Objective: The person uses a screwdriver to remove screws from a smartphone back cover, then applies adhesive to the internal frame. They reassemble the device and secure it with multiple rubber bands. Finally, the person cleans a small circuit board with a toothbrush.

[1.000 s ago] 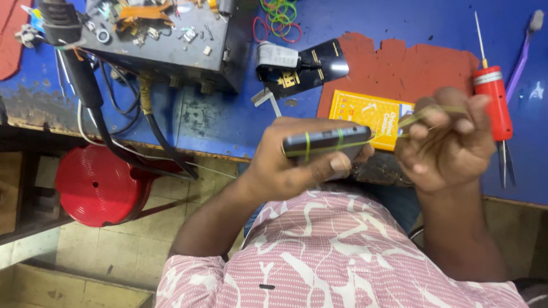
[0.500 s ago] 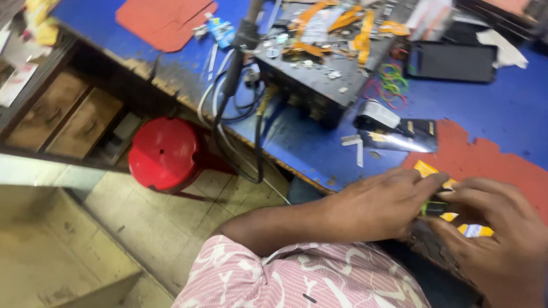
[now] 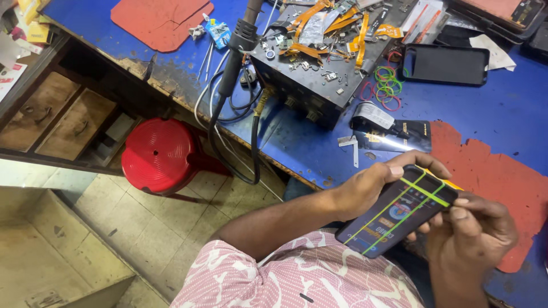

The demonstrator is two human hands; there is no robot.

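Hands: two are seen, the left hand [image 3: 374, 188] and the right hand [image 3: 474, 231].
Phones: two are counted, a banded phone [image 3: 397, 212] and a black phone [image 3: 444, 64].
Stools: one red stool [image 3: 157, 155] is seen.
Red mats: two are counted, a far mat [image 3: 160, 20] and a near mat [image 3: 502, 182].

A phone repair workshop: a scuffed blue workbench [image 3: 502, 108] carries a black soldering station [image 3: 308, 85] strewn with orange flex cables [image 3: 361, 43], screws, rubber bands [image 3: 388, 85] and a spare dark phone [image 3: 444, 64].
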